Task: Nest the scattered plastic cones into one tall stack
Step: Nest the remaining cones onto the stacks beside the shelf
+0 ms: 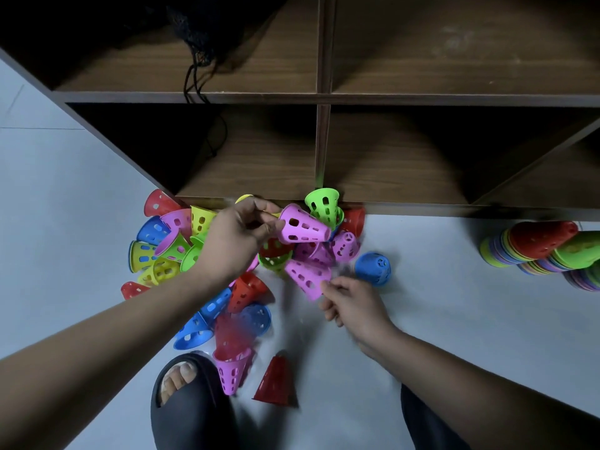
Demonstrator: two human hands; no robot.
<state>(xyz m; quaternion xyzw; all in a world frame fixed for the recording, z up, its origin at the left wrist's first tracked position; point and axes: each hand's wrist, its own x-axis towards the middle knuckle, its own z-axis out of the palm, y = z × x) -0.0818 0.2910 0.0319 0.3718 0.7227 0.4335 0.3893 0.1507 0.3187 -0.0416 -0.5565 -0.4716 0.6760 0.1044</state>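
A wooden shelf unit (321,99) with open compartments fills the upper half of the view and stands on a pale floor (454,287). Against its bottom edge lies a loose pile of cones (168,251) in pink, yellow, blue, red and green, most of them tipped on their sides and touching one another. Well apart from the pile, at the right edge, nested stacks (532,251) of cones lie on their sides on the floor, one topped by a red cone and one by a green.

A black sandal (201,414) on a foot sits at the bottom, just beside a few stray cones. The left hand (240,238) is raised over the pile, its grip closed round the wide end of a pink cone (302,227), which points to the right. The right hand (354,306) is lower, its grip pinching the rim of a second pink cone (306,277), though this part is blurred.

A green cone (323,203) leans against the shelf's base. A blue cone (373,267) lies alone just beside the right hand, and a red cone (276,381) stands near the sandal.
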